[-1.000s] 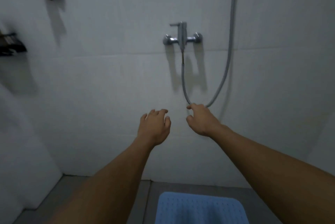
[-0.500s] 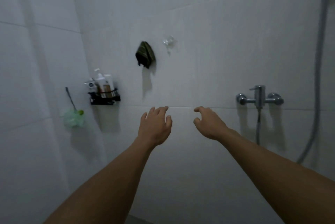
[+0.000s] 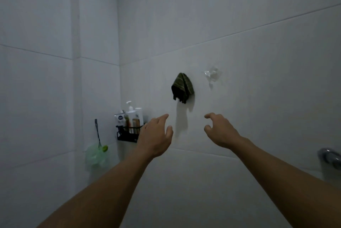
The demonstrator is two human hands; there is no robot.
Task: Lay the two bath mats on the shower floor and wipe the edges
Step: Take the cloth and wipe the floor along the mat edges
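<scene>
Both the left hand (image 3: 156, 136) and right hand (image 3: 220, 131) reach up empty, fingers loosely spread. The wiping step seems underway: the green cloth (image 3: 182, 88), hanging at twelve o'clock, needs lifting off the wall.

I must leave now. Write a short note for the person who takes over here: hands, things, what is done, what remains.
Left hand: raised toward the wall, open, holds nothing.
Right hand: raised, fingers loosely curled, holds nothing.
Dark green cloth: hangs on the wall just above and between the hands, untouched.
Bath mats and shower floor: out of view now, so how they lie cannot be told.
Left: probably take the cloth and wipe the edges; check the mats first.
</scene>
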